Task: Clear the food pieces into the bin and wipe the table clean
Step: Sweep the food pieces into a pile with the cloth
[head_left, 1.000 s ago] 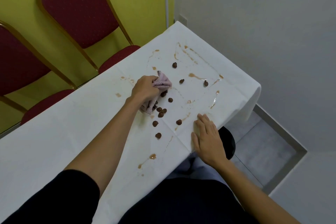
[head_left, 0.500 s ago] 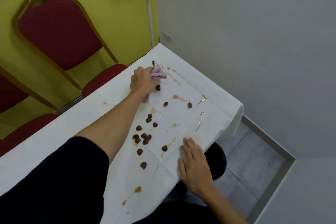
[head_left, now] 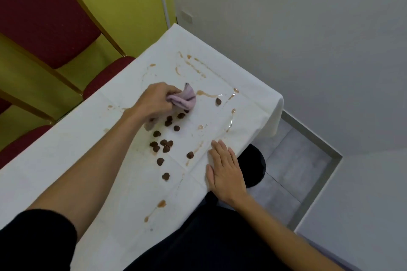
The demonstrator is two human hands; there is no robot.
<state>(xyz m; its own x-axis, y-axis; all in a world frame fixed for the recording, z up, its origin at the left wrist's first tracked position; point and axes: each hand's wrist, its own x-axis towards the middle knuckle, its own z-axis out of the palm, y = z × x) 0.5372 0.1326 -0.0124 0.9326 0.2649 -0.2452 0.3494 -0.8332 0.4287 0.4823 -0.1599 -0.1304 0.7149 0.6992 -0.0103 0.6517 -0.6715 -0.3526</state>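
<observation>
While your left hand (head_left: 154, 103) grips a pink cloth (head_left: 186, 98) at the frame's centre, fingers clenched round it, brown food pieces (head_left: 164, 145) lie scattered just below it on the white bench (head_left: 66, 160). Your right hand (head_left: 226, 169) rests flat at centre right, fingers straight, on the bench edge.

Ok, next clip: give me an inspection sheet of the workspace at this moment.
Surface: white tablecloth, streaked with brown sauce smears.
Job's things: brown food pieces scattered mid-table, one stray piece farther off; pink cloth; black bin on the floor, partly hidden by the table edge.
Clutter: nothing seen.
Hands: left hand grips the pink cloth beside the pieces; right hand lies flat on the tablecloth edge.
Cables: nothing seen.
Surroundings: red chairs at the far side, yellow wall, grey wall.
</observation>
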